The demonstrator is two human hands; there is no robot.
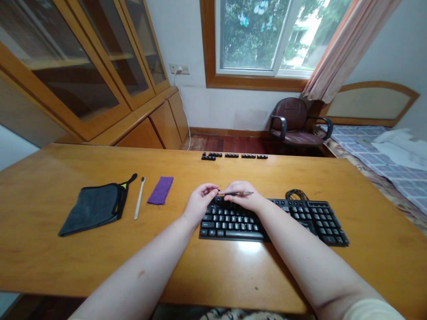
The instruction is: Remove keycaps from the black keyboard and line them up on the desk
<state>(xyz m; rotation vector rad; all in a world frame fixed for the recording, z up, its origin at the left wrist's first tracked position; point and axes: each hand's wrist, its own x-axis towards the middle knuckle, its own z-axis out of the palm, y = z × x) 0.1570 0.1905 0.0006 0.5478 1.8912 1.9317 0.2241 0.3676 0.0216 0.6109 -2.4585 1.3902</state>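
A black keyboard lies on the wooden table in front of me, partly covered by my hands and right forearm. Over its upper left edge, my left hand has thumb and fingers pinched together. Something small and dark shows at those fingertips, too small to name. My right hand is closed around a thin, pen-like metal tool, its exact kind unclear. The tool lies nearly level, with its near end hidden by the fingers and pointing toward my left fingertips. Loose black keycaps stand in short rows along the table's far edge.
Left of the keyboard lie a purple cloth, a white toothbrush and a folded dark grey cloth. A coiled black cable sits behind the keyboard. Beyond the table stands an office chair.
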